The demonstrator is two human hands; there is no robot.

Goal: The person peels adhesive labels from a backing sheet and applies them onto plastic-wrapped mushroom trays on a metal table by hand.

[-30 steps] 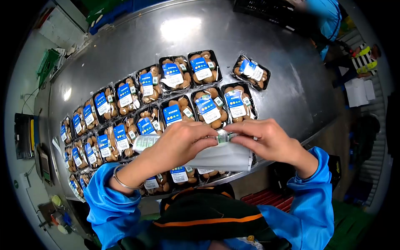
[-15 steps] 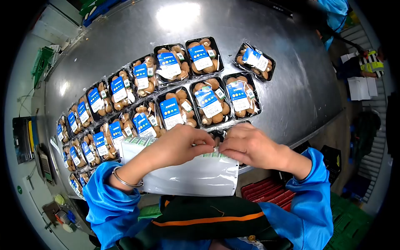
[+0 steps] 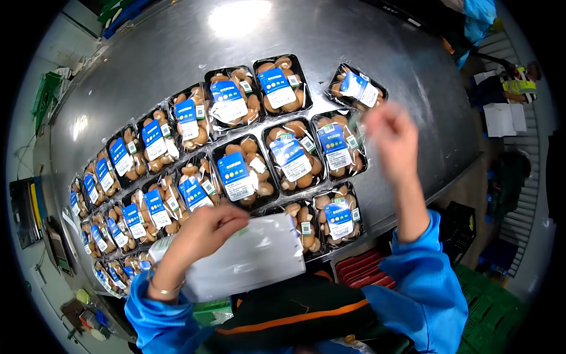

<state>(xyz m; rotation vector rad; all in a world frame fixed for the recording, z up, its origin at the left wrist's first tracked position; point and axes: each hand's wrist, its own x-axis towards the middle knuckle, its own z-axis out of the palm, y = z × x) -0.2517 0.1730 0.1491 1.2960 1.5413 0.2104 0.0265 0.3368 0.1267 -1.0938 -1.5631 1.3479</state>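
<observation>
Head view gives us a lone mushroom tray (image 3: 355, 88) on the steel table (image 3: 401, 62), and we place everything from it. Just below that tray is our right hand (image 3: 390, 131), raised and blurred; its fingertips look bunched, but we cannot tell how far they are open or whether they hold anything. Well to the lower left of the tray, our left hand (image 3: 213, 229) has its fingers curled closed on the white sheet (image 3: 250, 259), at its upper edge. The sheet covers part of the front row of wrapped mushroom trays (image 3: 339, 217), below the lone tray. Two more rows slant away to its left, with blue-and-white labels. Red crates (image 3: 364, 268) are farther below, and a person in a yellow vest (image 3: 520, 87) is well to its right.
</observation>
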